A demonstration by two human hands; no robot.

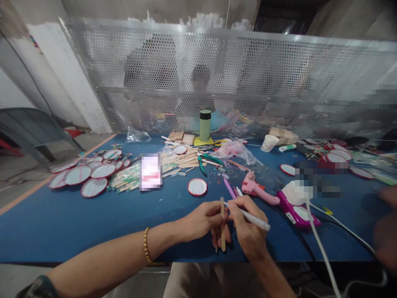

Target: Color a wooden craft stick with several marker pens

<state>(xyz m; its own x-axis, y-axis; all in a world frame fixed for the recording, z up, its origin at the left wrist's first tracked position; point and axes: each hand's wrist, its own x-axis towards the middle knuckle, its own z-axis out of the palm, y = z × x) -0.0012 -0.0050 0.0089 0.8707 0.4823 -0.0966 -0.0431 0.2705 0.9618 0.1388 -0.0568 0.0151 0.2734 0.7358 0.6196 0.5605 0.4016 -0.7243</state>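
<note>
Near the front edge of the table, my left hand (203, 217) pinches a flat wooden craft stick (223, 238) that stands nearly lengthwise to me. My right hand (252, 236) is closed around a white pen (257, 220), held in a writing grip. The pen's tip end meets the upper part of the stick; whether it touches cannot be told. Just beyond my hands lie a round white disc with a red rim (197, 187), a purple pen (228, 187) and a pink glue gun (259, 189).
Several red-rimmed discs (78, 175) and a pile of thin sticks (125, 179) lie at left. Pliers (202, 165), a green tumbler (204, 126) and a paper cup (269, 143) stand or lie farther back. White cables (321, 248) cross the right side, near a co-worker's blurred arm (386, 231).
</note>
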